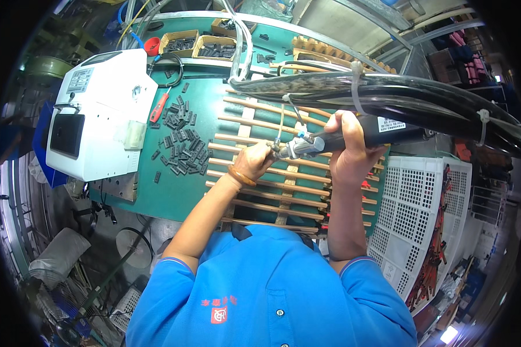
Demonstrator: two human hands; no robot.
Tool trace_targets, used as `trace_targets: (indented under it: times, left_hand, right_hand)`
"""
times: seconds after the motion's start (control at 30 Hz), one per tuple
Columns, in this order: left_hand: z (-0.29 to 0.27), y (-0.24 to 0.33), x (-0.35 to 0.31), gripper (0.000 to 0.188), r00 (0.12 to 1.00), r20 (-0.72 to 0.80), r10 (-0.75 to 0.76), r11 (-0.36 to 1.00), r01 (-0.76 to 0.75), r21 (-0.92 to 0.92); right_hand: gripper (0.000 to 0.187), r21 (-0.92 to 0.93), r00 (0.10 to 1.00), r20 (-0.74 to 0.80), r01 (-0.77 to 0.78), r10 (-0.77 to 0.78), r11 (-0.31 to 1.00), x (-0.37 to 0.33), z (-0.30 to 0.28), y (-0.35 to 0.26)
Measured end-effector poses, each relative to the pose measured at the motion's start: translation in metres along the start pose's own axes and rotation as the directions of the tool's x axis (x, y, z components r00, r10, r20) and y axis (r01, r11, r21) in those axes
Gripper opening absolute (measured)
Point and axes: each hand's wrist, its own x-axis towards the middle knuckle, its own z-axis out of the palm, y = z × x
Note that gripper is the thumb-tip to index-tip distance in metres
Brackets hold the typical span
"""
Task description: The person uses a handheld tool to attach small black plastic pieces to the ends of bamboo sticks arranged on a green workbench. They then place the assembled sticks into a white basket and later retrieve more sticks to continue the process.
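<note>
My right hand is wrapped round the black body of a powered screwdriver, which lies nearly level above the table. Its grey metal nose points left, toward my left hand. The fingers of that hand are closed at the nose's tip; what they pinch is hidden. Below both hands, slim wooden rods lie side by side across wooden rack bars. To the left of the rods, small black plastic pieces are heaped loosely on the green table.
Thick bundled hoses cross above the tool from the right. A white machine stands at the left, near a red-handled screwdriver. Boxes of black parts are at the back. A white perforated crate stands at the right.
</note>
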Motion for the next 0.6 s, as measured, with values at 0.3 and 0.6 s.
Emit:
trace_targets:
  times: [0.3,0.6]
  left_hand:
    - [-0.0005,-0.0014,0.0010,0.016,0.996,-0.016,-0.086,0.994,0.084,-0.069]
    - [-0.0016,0.0014,-0.0025,0.015,0.982,-0.049,-0.184,0.952,0.165,-0.256]
  right_hand:
    - [0.010,0.016,1.000,-0.002,0.028,-0.028,0.999,-0.0007,-0.0043,0.0020]
    - [0.015,-0.036,0.999,-0.020,0.039,-0.040,0.999,0.0004,-0.0091,0.0023]
